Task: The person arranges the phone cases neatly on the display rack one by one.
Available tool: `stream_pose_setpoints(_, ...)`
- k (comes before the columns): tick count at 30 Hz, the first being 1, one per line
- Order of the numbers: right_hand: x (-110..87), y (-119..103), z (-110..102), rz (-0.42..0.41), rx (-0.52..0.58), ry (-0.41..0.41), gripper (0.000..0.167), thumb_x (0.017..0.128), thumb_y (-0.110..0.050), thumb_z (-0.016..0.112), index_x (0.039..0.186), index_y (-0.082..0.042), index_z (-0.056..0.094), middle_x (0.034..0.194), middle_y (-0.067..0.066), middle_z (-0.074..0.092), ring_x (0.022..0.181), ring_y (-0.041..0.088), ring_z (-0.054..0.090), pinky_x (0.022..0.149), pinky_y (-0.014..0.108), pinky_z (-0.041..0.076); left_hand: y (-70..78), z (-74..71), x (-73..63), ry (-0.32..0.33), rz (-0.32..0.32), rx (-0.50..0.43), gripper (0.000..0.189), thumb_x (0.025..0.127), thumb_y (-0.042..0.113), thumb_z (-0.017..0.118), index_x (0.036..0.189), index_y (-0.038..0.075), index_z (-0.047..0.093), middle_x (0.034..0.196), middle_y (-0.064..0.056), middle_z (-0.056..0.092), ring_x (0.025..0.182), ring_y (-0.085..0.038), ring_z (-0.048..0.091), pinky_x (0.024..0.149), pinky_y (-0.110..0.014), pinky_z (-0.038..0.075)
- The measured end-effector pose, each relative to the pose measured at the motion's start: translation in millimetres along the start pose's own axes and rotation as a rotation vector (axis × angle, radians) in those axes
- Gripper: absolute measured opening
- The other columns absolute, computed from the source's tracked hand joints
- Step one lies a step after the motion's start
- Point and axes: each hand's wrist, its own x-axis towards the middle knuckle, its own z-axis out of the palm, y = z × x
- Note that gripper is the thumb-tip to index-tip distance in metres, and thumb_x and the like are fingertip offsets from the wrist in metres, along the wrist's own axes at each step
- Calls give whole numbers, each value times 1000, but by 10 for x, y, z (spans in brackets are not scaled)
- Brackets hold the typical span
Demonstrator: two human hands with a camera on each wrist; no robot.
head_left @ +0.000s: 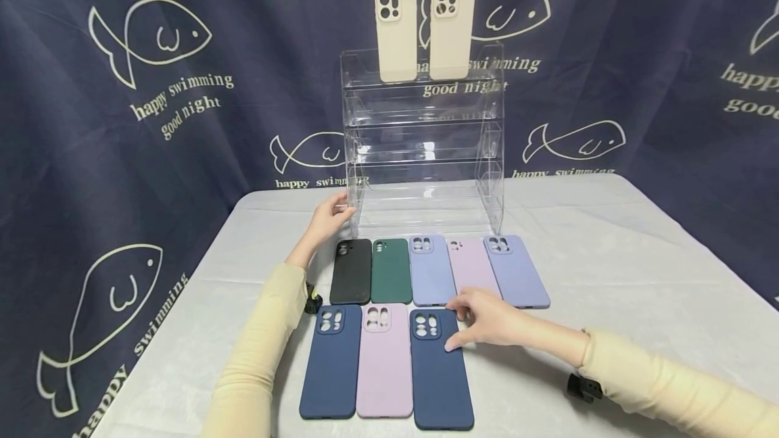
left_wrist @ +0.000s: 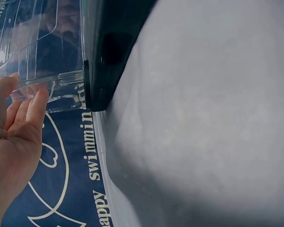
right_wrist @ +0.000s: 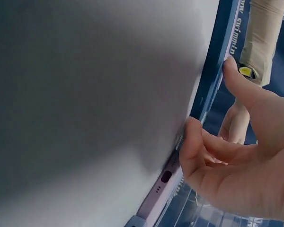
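My right hand (head_left: 487,320) is at the upper right corner of a dark blue phone case (head_left: 443,384). The thumb rests at its face and the curled index finger is at its top edge, as the right wrist view shows close up. My left hand (head_left: 328,222) holds the lower left side of a clear tiered display rack (head_left: 426,188). In the left wrist view, thumb and fingers lie on either side of the rack's clear panel (left_wrist: 52,78). Beside the gripped case lie a lilac case (head_left: 385,370) and another dark blue case (head_left: 331,370).
Two white phone cases (head_left: 398,39) stand on the rack's top tier. Before the rack lies a row with a black case (head_left: 351,276), a green case (head_left: 391,272), two light blue cases (head_left: 433,276) and a lilac case (head_left: 471,265). A grey-white cloth (head_left: 608,255) covers the table.
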Motion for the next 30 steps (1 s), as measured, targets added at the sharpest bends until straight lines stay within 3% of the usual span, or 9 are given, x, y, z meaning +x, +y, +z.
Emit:
stream_pose_setpoints(6, -12, -4, 36, 41, -34, 24, 59, 60, -40, 85, 96, 0, 62, 74, -3, 47, 67, 6, 39, 57, 17, 36, 18, 0, 9, -3, 9, -4, 53, 92, 12, 59, 139, -2, 39, 134, -24, 49, 119, -36, 53, 100, -41, 49)
stream_pose_setpoints(11, 0, 8, 45, 100, 128, 22, 53, 58, -29, 88, 90, -4, 55, 78, 1, 44, 71, 11, 39, 58, 18, 35, 69, -8, -17, -17, 11, -3, 54, 92, 11, 59, 140, -4, 37, 134, -27, 48, 119, -38, 53, 100, -43, 48)
stream_pose_setpoints(18, 31, 35, -17, 94, 284, 16, 54, 64, -21, 85, 100, 1, 52, 90, 6, 53, 69, 11, 48, 60, 19, 45, -109, -21, 29, 2, 86, -36, 55, 90, 22, 63, 136, 0, 44, 129, -23, 53, 113, -32, 59, 94, -37, 53)
stream_pose_setpoints(24, 82, 39, -54, 117, 373, 23, 50, 71, -16, 80, 108, 6, 54, 92, 9, 56, 71, 11, 52, 64, 18, 48, -40, -19, 27, -6, 29, 2, 54, 92, 15, 60, 139, -1, 39, 134, -25, 49, 118, -37, 54, 98, -40, 50)
stream_pose_setpoints(30, 111, 29, -121, 101, 325, 78, 52, 74, -16, 78, 116, 7, 59, 91, 8, 63, 73, 7, 55, 62, 16, 48, -2, -15, 8, -21, 4, -15, 56, 92, 14, 60, 141, -2, 36, 137, -27, 45, 120, -39, 51, 100, -44, 48)
